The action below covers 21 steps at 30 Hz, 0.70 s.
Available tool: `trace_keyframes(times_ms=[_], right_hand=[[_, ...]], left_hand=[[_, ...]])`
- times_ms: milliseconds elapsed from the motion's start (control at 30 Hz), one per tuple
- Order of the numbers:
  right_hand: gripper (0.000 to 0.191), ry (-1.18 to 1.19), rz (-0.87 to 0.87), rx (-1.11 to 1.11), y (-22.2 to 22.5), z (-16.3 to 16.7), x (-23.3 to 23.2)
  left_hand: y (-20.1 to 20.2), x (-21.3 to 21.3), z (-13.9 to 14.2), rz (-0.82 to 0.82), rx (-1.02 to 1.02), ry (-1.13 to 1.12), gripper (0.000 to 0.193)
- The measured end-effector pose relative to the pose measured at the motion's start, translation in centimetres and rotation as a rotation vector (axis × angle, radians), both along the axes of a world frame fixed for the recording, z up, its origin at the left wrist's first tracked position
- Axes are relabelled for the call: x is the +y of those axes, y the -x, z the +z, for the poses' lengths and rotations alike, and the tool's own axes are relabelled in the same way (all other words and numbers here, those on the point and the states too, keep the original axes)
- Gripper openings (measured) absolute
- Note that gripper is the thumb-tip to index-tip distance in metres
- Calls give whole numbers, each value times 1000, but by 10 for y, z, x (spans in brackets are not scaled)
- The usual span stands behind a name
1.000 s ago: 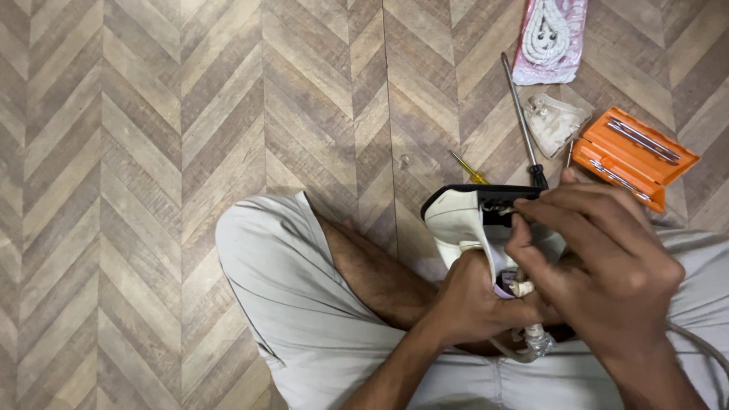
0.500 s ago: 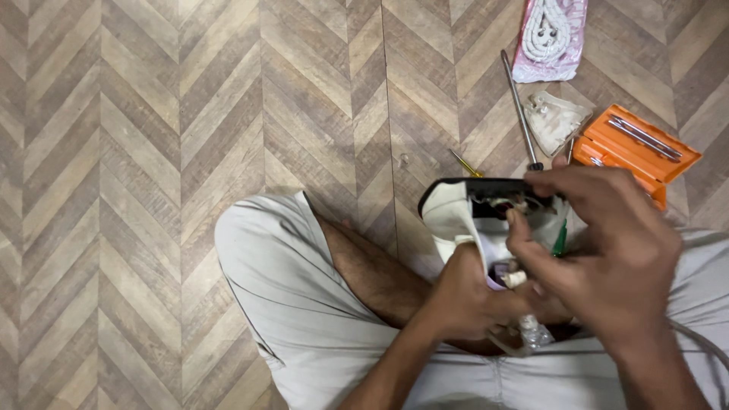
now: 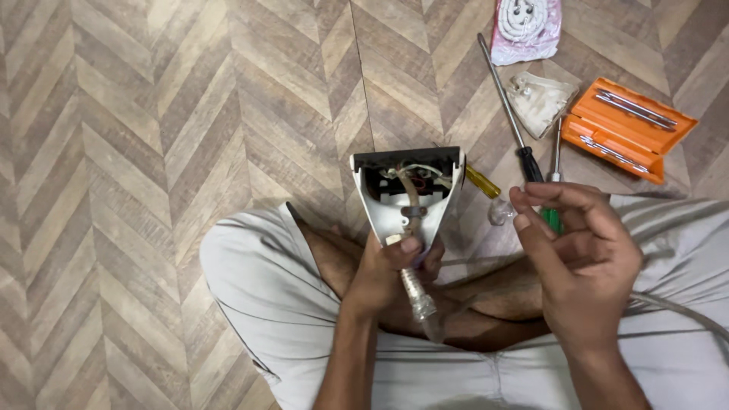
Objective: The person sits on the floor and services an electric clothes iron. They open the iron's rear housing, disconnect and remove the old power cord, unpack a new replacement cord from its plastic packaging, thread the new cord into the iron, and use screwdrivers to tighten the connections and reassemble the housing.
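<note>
My left hand (image 3: 387, 269) grips the opened iron (image 3: 406, 193), long axis pointing far, while my right hand (image 3: 581, 262), fingers loosely curled and empty, hovers just right.

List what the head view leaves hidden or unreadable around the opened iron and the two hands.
- Iron: its lower end, covered by the left hand.
- Right hand: whether its fingertips pinch anything is too small to tell.
- Green-handled screwdriver: handle mostly behind the right hand.
- White cord pack: cut off by the top edge.
- Grey cable: runs off the right edge.
- Wiring inside the iron: too small to trace.
</note>
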State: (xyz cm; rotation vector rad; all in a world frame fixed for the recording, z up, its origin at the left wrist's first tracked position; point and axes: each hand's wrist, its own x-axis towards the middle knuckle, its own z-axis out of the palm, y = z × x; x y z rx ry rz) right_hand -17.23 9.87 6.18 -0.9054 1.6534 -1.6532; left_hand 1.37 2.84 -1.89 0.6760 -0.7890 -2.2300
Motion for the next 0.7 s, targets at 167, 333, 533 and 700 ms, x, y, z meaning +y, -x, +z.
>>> trace_keyframes(times_ms=[167, 333, 533, 700], right_hand=[[26, 15, -79, -64, 21, -17, 0], [16, 105, -224, -146, 65, -37, 15], [14, 70, -411, -86, 142, -63, 69], [18, -122, -420, 95, 162, -75, 94]], left_hand=[[-10, 0, 1, -2, -21, 45, 55], [-18, 2, 1, 26, -26, 40, 58], [-23, 2, -2, -1, -23, 71, 57], [-25, 5, 0, -8, -78, 69, 57]])
